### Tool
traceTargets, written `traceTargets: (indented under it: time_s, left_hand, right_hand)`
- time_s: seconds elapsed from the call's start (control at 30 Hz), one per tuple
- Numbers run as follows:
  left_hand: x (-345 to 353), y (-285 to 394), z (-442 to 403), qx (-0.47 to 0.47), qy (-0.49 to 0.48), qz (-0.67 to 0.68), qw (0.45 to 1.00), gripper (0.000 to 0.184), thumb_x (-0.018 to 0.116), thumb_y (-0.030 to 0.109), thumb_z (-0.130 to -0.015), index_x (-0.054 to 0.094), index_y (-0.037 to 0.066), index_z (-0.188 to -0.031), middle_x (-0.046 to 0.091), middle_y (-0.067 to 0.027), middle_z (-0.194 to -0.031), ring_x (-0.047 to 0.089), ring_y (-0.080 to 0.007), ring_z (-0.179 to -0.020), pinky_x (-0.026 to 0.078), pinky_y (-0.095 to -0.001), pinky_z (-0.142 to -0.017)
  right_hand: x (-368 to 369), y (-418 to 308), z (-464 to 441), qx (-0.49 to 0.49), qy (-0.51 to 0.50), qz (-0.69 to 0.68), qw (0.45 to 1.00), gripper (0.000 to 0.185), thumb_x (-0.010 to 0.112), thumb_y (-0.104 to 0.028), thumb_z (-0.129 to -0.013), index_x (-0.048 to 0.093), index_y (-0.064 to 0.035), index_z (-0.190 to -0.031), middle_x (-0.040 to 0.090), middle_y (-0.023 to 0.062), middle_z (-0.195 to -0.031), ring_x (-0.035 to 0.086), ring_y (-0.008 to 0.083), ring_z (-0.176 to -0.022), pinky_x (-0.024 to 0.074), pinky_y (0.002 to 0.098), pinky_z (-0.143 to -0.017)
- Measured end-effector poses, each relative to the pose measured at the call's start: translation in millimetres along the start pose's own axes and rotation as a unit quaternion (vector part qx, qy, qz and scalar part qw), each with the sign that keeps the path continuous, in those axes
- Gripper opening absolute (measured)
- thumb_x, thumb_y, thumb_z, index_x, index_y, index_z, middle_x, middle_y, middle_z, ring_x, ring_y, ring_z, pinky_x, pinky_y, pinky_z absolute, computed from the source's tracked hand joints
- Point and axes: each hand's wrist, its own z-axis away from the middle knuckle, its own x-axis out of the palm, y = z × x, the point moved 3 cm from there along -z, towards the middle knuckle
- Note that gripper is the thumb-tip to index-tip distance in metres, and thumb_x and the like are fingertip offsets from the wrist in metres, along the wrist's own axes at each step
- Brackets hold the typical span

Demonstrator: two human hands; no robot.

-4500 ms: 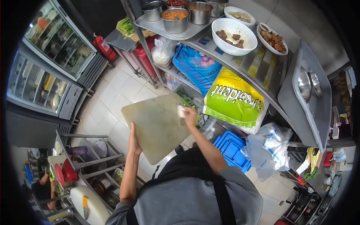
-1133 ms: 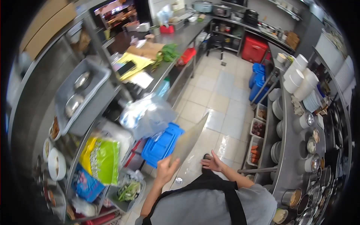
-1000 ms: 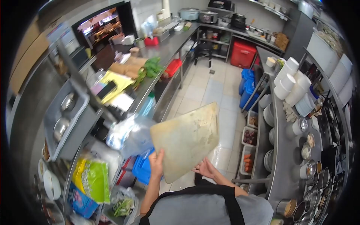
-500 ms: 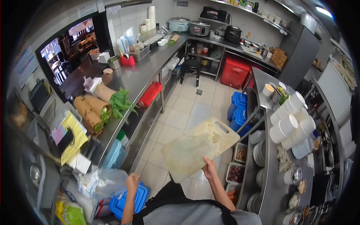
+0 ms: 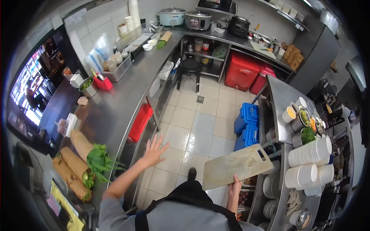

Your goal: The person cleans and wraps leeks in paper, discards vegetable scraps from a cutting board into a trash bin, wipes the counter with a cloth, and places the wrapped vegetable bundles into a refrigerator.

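Observation:
A worn, pale cutting board (image 5: 237, 166) with a slot handle at its far right corner is held out over the floor. My right hand (image 5: 234, 187) grips its near edge, thumb on top and the fingers hidden beneath. Out in front on the left, my left hand (image 5: 153, 152) is empty with its fingers spread, over the floor beside the left counter. Nearest to that hand are a red tray (image 5: 140, 122) on the shelf under the counter and leafy greens (image 5: 101, 158) wrapped in brown paper on top.
A long steel counter (image 5: 127, 90) runs along the left. Stacked white bowls (image 5: 308, 156) stand on the right-hand counter, with plates (image 5: 271, 185) below. Blue bins (image 5: 246, 125), a black stool (image 5: 190, 69) and a red cooler (image 5: 239, 71) stand on the tiled floor.
The view has moved forward along the aisle. My left hand has risen from low beside my body and its fingers have spread. The cutting board has shifted right, still in my right hand.

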Motion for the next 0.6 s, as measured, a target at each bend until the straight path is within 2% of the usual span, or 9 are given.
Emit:
traceTargets:
  time_s: [0.07, 0.13, 0.2, 0.27, 0.37, 0.43, 0.5, 0.6]
  left_hand:
    - [-35.6, -23.2, -61.9, 0.031, 0.007, -0.065, 0.997, 0.086, 0.067, 0.043, -0.071, 0.02, 0.023, -0.141, 0.0, -0.0224, -0.146, 0.001, -0.0438, -0.133, 0.016, -0.0609, -0.101]
    - [-49.2, -52.7, -104.0, 0.021, 0.03, -0.046, 0.998, 0.083, 0.064, 0.044, -0.073, 0.02, 0.023, -0.141, 0.001, -0.0221, -0.146, 0.001, -0.0417, -0.134, 0.013, -0.0593, -0.102]
    - [-66.1, -93.5, -148.7, -0.006, 0.067, -0.031, 0.997, 0.079, 0.06, 0.045, -0.076, 0.021, 0.023, -0.141, 0.002, -0.0214, -0.146, 0.002, -0.0401, -0.134, 0.011, -0.0582, -0.103]
    - [-66.8, -131.0, -174.9, -0.045, 0.085, 0.003, 0.995, 0.074, 0.055, 0.048, -0.079, 0.022, 0.023, -0.141, 0.002, -0.0202, -0.146, 0.003, -0.039, -0.135, 0.009, -0.0575, -0.104]
    - [-61.0, -207.9, -203.2, -0.115, 0.104, -0.003, 0.988, 0.076, 0.057, 0.044, -0.079, 0.021, 0.02, -0.141, -0.001, -0.0204, -0.146, 0.001, -0.0376, -0.135, 0.006, -0.0553, -0.105]
    - [-58.1, -256.8, -219.2, -0.16, 0.132, -0.002, 0.978, 0.076, 0.057, 0.042, -0.079, 0.02, 0.018, -0.141, -0.001, -0.0204, -0.147, 0.001, -0.0368, -0.135, 0.005, -0.0545, -0.106]
    - [-65.7, -310.4, -235.7, -0.195, 0.17, -0.015, 0.966, 0.077, 0.057, 0.041, -0.079, 0.02, 0.017, -0.142, -0.002, -0.0204, -0.147, 0.001, -0.0359, -0.136, 0.004, -0.0538, -0.106]
    - [-51.8, -389.3, -268.9, -0.239, 0.207, -0.001, 0.949, 0.077, 0.057, 0.041, -0.079, 0.019, 0.018, -0.142, -0.002, -0.0202, -0.147, 0.0, -0.0348, -0.136, 0.003, -0.0534, -0.106]
  right_hand:
    - [24.6, -0.8, -40.8, -0.014, -0.006, 0.005, 1.0, 0.032, 0.062, -0.017, -0.082, 0.049, -0.0035, -0.108, 0.056, 0.0124, -0.107, 0.055, 0.0273, -0.097, 0.0444, 0.0487, -0.077]
    - [58.1, 1.9, -86.6, -0.014, 0.007, 0.058, 0.998, 0.035, 0.063, -0.017, -0.081, 0.05, -0.0045, -0.111, 0.056, 0.0108, -0.108, 0.053, 0.0271, -0.099, 0.0427, 0.051, -0.081]
    - [107.3, 2.4, -126.3, -0.001, 0.002, 0.077, 0.997, 0.036, 0.064, -0.016, -0.079, 0.051, -0.0047, -0.11, 0.056, 0.0102, -0.107, 0.055, 0.0262, -0.095, 0.0443, 0.0494, -0.079]
    - [158.3, 6.1, -167.0, 0.009, -0.034, 0.099, 0.994, 0.035, 0.064, -0.016, -0.08, 0.051, -0.0073, -0.112, 0.057, 0.0091, -0.107, 0.054, 0.0248, -0.097, 0.0439, 0.0449, -0.078]
    - [236.7, 28.2, -226.4, 0.036, -0.059, 0.131, 0.989, 0.031, 0.063, -0.014, -0.081, 0.054, -0.0082, -0.11, 0.058, 0.0093, -0.105, 0.054, 0.0226, -0.098, 0.0448, 0.0355, -0.078]
    - [292.8, 58.5, -277.7, -0.018, -0.066, 0.154, 0.986, 0.03, 0.056, -0.007, -0.084, 0.05, -0.007, -0.114, 0.057, 0.0102, -0.107, 0.053, 0.0223, -0.099, 0.0452, 0.0314, -0.08]
    - [369.4, 78.8, -303.2, -0.032, -0.112, 0.056, 0.992, 0.031, 0.048, -0.001, -0.087, 0.045, -0.0057, -0.118, 0.055, 0.0107, -0.11, 0.053, 0.0224, -0.098, 0.0446, 0.0352, -0.084]
    - [458.5, 131.9, -358.8, 0.018, -0.159, 0.066, 0.985, 0.037, 0.041, 0.0, -0.09, 0.037, -0.0058, -0.126, 0.049, 0.011, -0.121, 0.049, 0.0243, -0.106, 0.0408, 0.0391, -0.092]
